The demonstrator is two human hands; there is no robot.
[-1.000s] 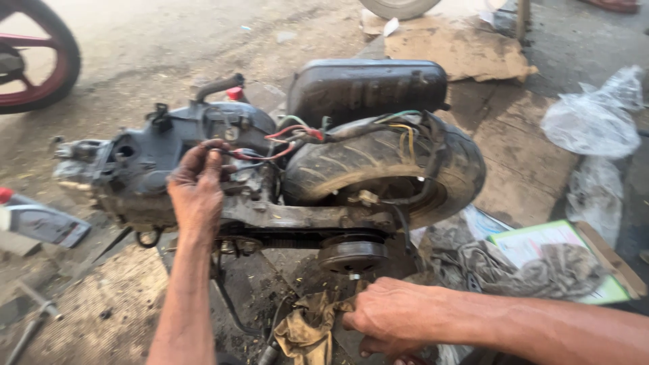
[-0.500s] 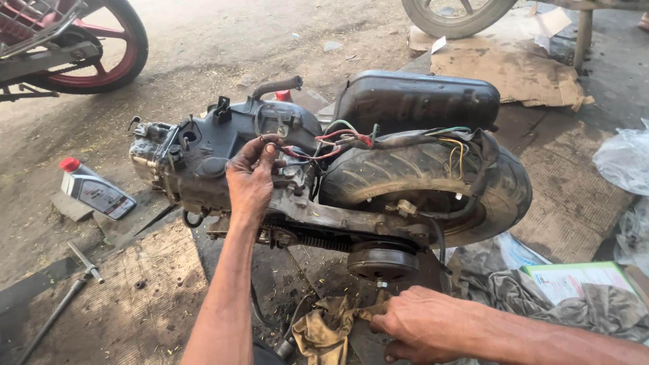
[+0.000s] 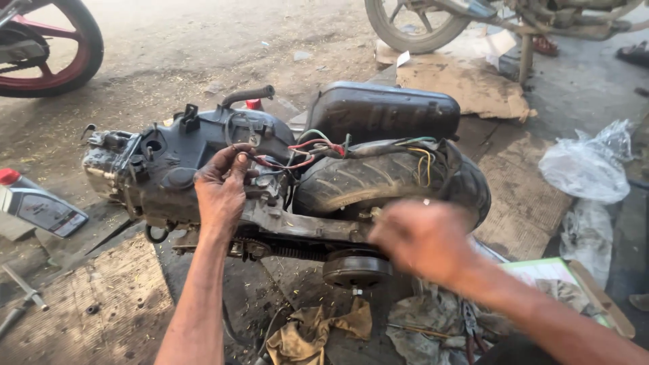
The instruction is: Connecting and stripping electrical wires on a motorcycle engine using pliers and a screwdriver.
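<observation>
Left grip (image 3: 220,192) pinches red wires (image 3: 284,162) on the greasy black scooter engine (image 3: 203,155); right hand (image 3: 422,240), at four o'clock, is blurred, grip untellable. Better pull gently.

The right hand (image 3: 422,240) has lifted off the ground by the dirty rag (image 3: 318,331) and now hangs blurred in front of the rear tyre (image 3: 378,179) (at about 4 o'clock from the left hand (image 3: 220,192)); the view has drifted toward 7 o'clock, bringing a second wheel (image 3: 412,23) into sight
</observation>
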